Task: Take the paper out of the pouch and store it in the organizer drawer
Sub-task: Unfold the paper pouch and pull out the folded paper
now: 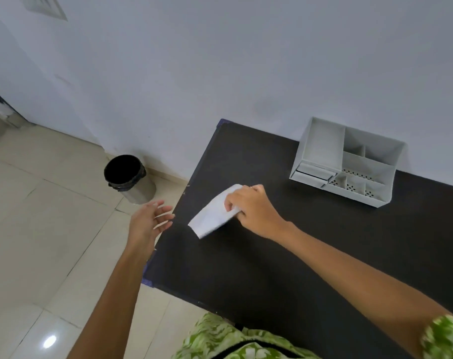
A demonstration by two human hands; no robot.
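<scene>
A white folded paper [210, 216] lies slanted on the black table [285, 255], and my right hand [251, 207] is closed around its upper end. My left hand [149, 221] hovers with fingers spread just past the table's left edge, a short way left of the paper and touching nothing. The grey plastic organizer [347, 161] stands at the back right against the wall, with two small drawers [314, 173] at its front left corner, both slightly pulled out. No pouch shows in this view.
A metal waste bin [129, 178] with a black liner stands on the tiled floor left of the table. The white wall runs right behind the organizer. My green patterned clothing fills the bottom edge.
</scene>
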